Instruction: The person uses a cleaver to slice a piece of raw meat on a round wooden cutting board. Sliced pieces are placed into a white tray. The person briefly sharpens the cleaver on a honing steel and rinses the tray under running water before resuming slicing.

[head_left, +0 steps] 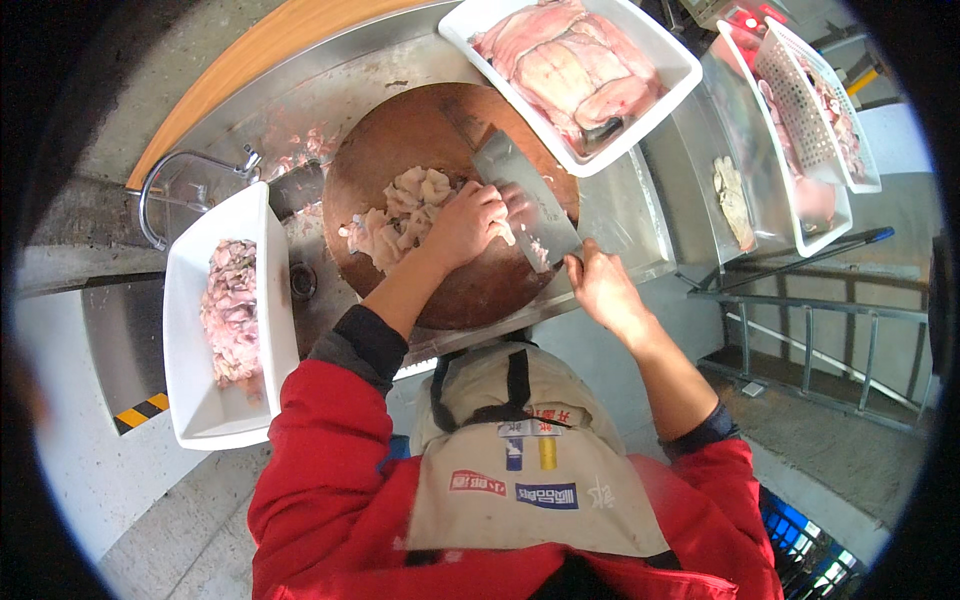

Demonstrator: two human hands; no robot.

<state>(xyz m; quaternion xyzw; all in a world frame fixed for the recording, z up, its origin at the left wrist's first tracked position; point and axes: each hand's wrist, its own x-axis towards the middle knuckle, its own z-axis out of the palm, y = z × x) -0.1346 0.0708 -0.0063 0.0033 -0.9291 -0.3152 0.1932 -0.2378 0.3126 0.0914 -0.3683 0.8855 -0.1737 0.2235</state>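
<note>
Gripping the cleaver [535, 210] in the head view: right hand [607, 285] closed round its handle. Left hand [470, 225] half-curled over meat [385, 240] on the round chopping board [460, 295], right by the blade; can't tell how tight. Risk: meat, probably slick, skids or the blade strays, and I get cut.

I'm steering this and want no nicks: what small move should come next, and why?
Probably have the left hand ease its fingers back a little, because they sit close beside the cleaver, whose handle the right hand grips. Whether they touch it isn't clear. Pale meat pieces lie by them on the round board.
</note>
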